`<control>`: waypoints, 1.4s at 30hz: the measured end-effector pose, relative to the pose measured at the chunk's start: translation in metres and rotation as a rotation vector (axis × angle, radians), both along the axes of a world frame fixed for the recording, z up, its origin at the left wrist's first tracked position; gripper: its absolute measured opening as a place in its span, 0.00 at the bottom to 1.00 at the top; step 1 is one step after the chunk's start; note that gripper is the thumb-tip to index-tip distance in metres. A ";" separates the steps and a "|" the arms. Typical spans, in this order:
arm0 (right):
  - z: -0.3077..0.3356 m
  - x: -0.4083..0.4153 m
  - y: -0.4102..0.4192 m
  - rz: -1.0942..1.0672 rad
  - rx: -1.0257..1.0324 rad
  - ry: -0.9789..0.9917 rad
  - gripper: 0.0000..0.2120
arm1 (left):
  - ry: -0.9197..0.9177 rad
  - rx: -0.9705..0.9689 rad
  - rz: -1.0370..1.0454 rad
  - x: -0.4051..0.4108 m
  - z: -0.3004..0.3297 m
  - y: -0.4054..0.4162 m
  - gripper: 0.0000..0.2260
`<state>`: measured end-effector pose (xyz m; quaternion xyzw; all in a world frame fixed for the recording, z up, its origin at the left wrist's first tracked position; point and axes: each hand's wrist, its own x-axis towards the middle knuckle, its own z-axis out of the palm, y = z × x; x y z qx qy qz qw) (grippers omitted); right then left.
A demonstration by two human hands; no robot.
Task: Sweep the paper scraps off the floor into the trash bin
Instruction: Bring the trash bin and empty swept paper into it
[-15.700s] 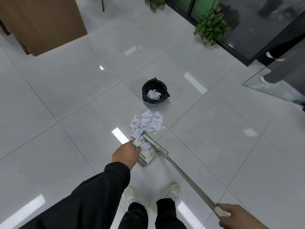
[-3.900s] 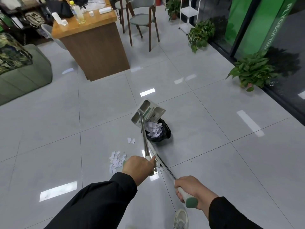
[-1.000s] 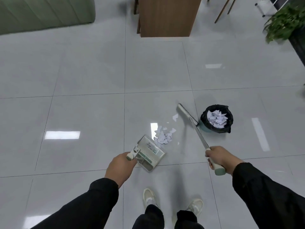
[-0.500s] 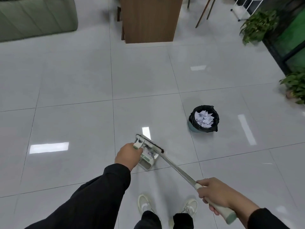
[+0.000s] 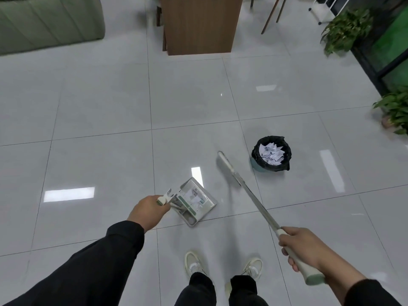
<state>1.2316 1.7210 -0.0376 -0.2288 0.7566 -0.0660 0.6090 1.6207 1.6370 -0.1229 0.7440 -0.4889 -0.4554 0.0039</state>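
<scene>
Now, left hand (image 5: 148, 209): wrapped round the dustpan (image 5: 195, 200) handle, pan flat on the floor.
Right hand (image 5: 303, 247): clenched on the broom (image 5: 247, 191) grip; head beyond the pan, apart from it.
Scraps: gone from the floor since half a second ago; paper scraps (image 5: 271, 152) heaped in the trash bin (image 5: 272, 153).
Room: bare tile (image 5: 99, 162) beyond both grips; bin just right of the broom head.

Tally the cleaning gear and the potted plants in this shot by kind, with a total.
Dustpan, held by the left hand: 1
Broom, held by the right hand: 1
Trash bin with black liner, paper scraps inside: 1
Potted plants, one at top right and one at the right edge: 2
Total: 5
</scene>
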 end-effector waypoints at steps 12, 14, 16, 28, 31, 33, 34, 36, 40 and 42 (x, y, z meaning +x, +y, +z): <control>-0.024 0.060 0.037 -0.172 0.151 -0.187 0.03 | -0.029 0.001 -0.262 -0.030 -0.001 0.012 0.09; -0.011 0.058 0.034 -0.219 0.161 -0.240 0.03 | -0.053 -0.017 -0.274 -0.037 -0.001 0.011 0.10; -0.001 0.046 0.029 -0.234 0.165 -0.280 0.04 | -0.077 -0.021 -0.290 -0.041 -0.002 0.009 0.08; 0.010 0.023 0.014 0.036 0.041 -0.106 0.07 | -0.082 0.003 -0.186 -0.036 0.007 0.051 0.13; 0.001 0.019 0.000 0.092 0.002 -0.041 0.04 | -0.029 0.016 -0.035 -0.041 0.011 0.079 0.13; 0.000 0.015 -0.011 0.135 -0.027 -0.023 0.04 | 0.014 0.016 0.097 -0.047 0.020 0.104 0.12; -0.006 0.007 -0.015 0.110 -0.025 -0.013 0.04 | 0.041 0.008 0.112 -0.052 0.019 0.107 0.13; -0.008 -0.003 -0.025 0.148 -0.032 -0.010 0.04 | 0.077 -0.013 0.222 -0.064 0.030 0.131 0.13; -0.025 -0.034 -0.036 0.164 -0.037 0.033 0.05 | 0.076 -0.021 0.282 -0.094 0.037 0.160 0.13; -0.029 -0.054 -0.029 0.218 -0.047 0.018 0.05 | 0.061 -0.019 0.379 -0.128 0.047 0.194 0.13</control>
